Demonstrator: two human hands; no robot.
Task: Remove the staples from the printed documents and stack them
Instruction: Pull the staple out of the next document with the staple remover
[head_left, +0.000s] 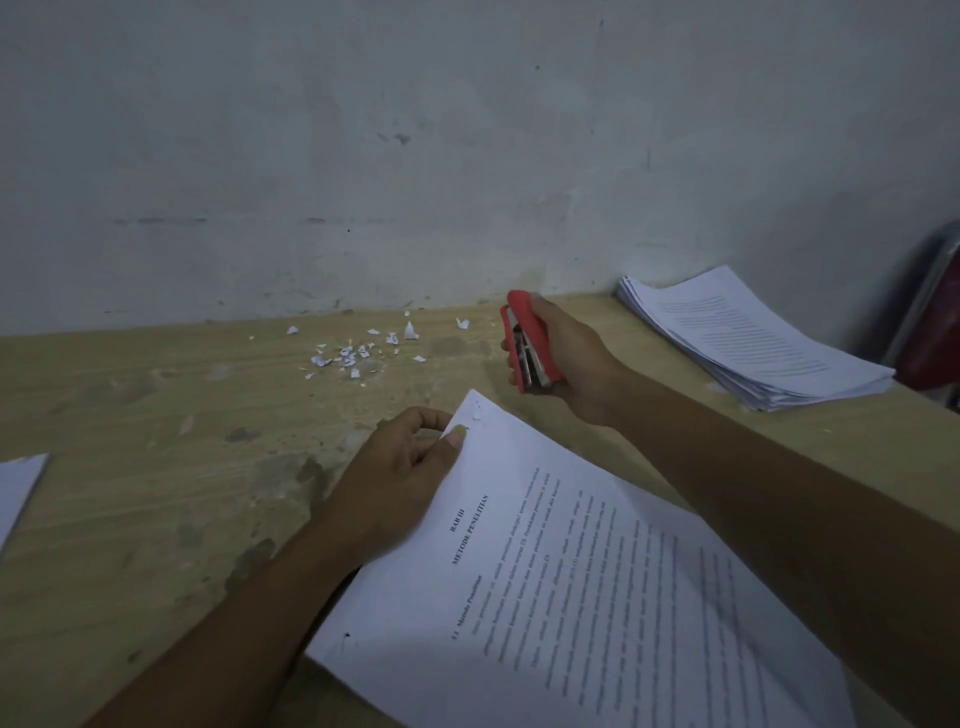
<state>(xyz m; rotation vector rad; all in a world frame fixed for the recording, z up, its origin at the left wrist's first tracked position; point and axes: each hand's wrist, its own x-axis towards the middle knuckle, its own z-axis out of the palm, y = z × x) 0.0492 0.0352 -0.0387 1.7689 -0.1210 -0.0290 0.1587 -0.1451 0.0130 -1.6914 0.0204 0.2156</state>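
Observation:
A printed document lies at an angle on the wooden table, its top corner torn where the staple sat. My left hand pinches that corner between thumb and fingers. My right hand is lifted above the table just beyond the corner and grips a red stapler with its metal underside facing me. A stack of printed pages rests at the far right of the table by the wall.
Several small torn paper scraps are scattered on the table near the wall. A corner of another sheet shows at the left edge. A dark red object stands beyond the stack at the right.

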